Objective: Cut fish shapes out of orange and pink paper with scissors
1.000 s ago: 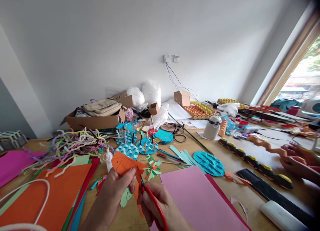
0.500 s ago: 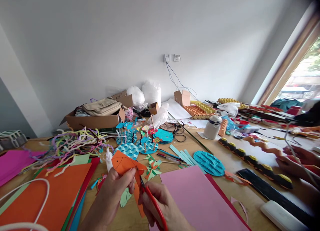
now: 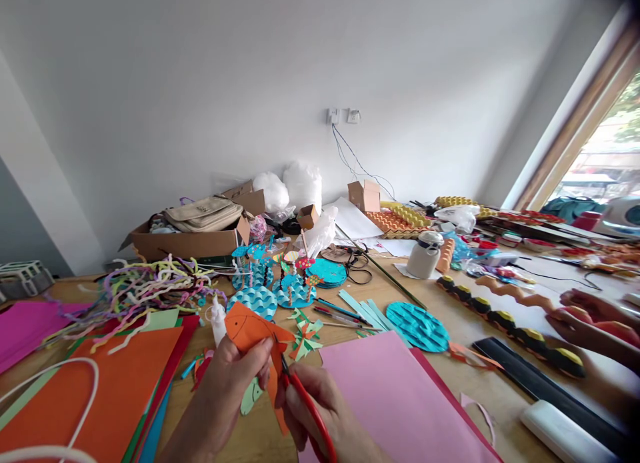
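An orange paper fish (image 3: 245,324), with an eye and gill line drawn on it, is pinched in my left hand (image 3: 235,376). In my right hand (image 3: 320,409) is a pair of red-handled scissors (image 3: 316,409), its blades at the tail end of the orange paper. A strip of the same paper hangs below the blades. Under my hands lies a pale green paper fish (image 3: 251,397), partly hidden. Just beyond the fish are green and orange paper scraps (image 3: 306,336) and a white glue bottle (image 3: 218,319).
Pink paper (image 3: 390,396) lies on the right, stacked orange sheets (image 3: 95,389) on the left. Behind are pipe cleaners (image 3: 165,283), blue corrugated discs (image 3: 417,326) and a white jar (image 3: 424,256). At far right, another person's hands (image 3: 575,323) hold an orange wavy strip (image 3: 515,293).
My hands, the scissors and the orange fish have barely moved. At far right, the other person's hands and wavy strip have shifted left, and a dark shape by the window has gone.
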`<action>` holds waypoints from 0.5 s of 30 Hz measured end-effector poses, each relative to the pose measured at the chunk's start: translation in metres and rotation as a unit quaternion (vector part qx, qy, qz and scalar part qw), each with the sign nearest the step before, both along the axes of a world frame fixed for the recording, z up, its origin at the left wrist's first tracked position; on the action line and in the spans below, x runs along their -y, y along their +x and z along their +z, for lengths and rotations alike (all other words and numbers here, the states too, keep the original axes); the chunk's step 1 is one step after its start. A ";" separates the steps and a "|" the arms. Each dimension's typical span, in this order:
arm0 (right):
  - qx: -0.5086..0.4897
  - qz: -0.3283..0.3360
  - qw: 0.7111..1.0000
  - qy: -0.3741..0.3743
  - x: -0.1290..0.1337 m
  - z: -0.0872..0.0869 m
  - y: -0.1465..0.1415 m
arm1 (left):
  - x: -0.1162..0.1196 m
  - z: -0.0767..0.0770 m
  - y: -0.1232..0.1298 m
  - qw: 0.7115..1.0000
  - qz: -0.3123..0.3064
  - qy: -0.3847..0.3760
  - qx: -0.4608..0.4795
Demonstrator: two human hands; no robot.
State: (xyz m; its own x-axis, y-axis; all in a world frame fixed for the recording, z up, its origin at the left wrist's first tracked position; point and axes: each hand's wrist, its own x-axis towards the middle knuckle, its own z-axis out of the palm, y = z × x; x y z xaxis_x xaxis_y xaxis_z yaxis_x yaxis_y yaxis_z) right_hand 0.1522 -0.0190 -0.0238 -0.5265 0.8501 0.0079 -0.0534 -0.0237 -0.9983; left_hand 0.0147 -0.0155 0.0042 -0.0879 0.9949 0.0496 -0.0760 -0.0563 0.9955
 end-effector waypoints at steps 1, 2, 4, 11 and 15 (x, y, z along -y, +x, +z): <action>-0.001 0.000 1.000 -0.004 0.000 0.000 0.000 | 0.000 0.000 0.000 1.000 0.000 0.000 0.000; -0.001 0.000 1.000 -0.007 0.000 -0.001 0.000 | 0.000 -0.001 0.000 1.000 -0.001 -0.001 -0.001; 0.000 -0.003 1.000 -0.012 -0.001 -0.003 -0.001 | -0.001 -0.002 -0.001 1.000 -0.005 -0.001 -0.003; -0.005 -0.008 1.000 -0.012 -0.004 -0.011 -0.002 | -0.002 -0.007 -0.002 1.000 -0.014 0.005 0.001; -0.007 -0.011 1.000 -0.014 -0.005 -0.013 -0.003 | -0.001 -0.007 -0.002 1.000 -0.007 0.003 0.004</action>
